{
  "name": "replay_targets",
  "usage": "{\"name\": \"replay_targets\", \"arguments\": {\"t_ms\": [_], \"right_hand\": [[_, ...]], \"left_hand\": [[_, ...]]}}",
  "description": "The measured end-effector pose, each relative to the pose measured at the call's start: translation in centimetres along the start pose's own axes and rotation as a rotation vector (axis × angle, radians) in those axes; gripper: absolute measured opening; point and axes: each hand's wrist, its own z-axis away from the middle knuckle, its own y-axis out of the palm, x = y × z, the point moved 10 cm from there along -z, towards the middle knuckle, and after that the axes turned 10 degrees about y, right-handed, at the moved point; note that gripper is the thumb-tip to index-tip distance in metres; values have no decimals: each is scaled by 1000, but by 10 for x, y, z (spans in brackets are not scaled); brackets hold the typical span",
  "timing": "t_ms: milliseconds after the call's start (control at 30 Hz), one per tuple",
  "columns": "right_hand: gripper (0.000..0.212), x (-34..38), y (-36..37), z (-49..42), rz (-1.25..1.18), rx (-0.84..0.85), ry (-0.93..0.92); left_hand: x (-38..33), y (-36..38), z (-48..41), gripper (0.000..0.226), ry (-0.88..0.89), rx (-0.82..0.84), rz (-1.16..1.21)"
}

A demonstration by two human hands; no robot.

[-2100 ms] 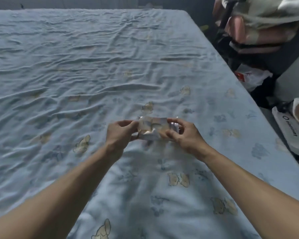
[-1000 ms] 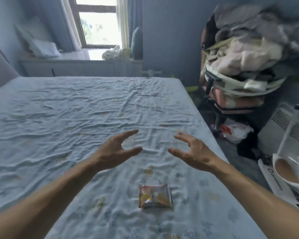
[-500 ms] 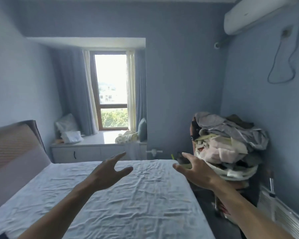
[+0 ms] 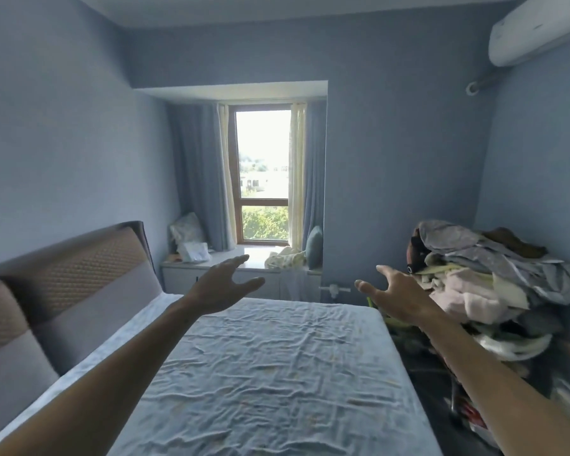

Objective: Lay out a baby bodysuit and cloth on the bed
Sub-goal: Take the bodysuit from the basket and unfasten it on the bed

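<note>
The bed (image 4: pixel 277 373) fills the lower middle, covered by a wrinkled pale blue sheet. My left hand (image 4: pixel 222 286) is raised over its far end, fingers spread, holding nothing. My right hand (image 4: pixel 397 296) is held out beyond the bed's right edge, also open and empty, just left of a pile of clothes (image 4: pixel 487 278). A crumpled pale cloth (image 4: pixel 283 260) lies on the window ledge. The small folded packet seen earlier is out of view. I cannot make out a bodysuit.
A padded headboard (image 4: pixel 66 291) runs along the bed's left side. A white cabinet (image 4: pixel 211 278) under the window (image 4: pixel 264 179) carries bags (image 4: pixel 191 241) and a cushion (image 4: pixel 315 246). An air conditioner (image 4: pixel 537 31) hangs top right. A narrow floor strip runs right of the bed.
My hands let go of the small folded packet, which stayed on the sheet. The view swung up from the bed to the room, and both hands rose, open.
</note>
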Motion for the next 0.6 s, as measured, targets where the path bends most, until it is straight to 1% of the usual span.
{"name": "replay_targets", "arguments": {"t_ms": [100, 200, 267, 300, 400, 433, 500, 600], "right_hand": [[92, 16, 20, -2, -14, 36, -57], [94, 43, 42, -1, -41, 95, -138], [110, 66, 59, 2, -55, 124, -214], [113, 77, 71, 4, -54, 150, -253], [108, 118, 106, 17, -52, 241, -381], [109, 135, 115, 27, -54, 269, -415], [106, 169, 135, 51, -77, 333, -479], [100, 224, 166, 98, -131, 422, -571]], "left_hand": [[9, -10, 24, 117, -55, -30, -40], [8, -20, 56, 96, -103, -71, -81], [13, -29, 83, 98, -174, -117, -103], [15, -33, 98, 99, -208, -135, -119], [26, -49, 155, 86, -326, -182, -150], [28, -57, 177, 89, -375, -197, -157], [35, -75, 226, 103, -482, -231, -174], [53, -107, 308, 111, -617, -305, -178]]}}
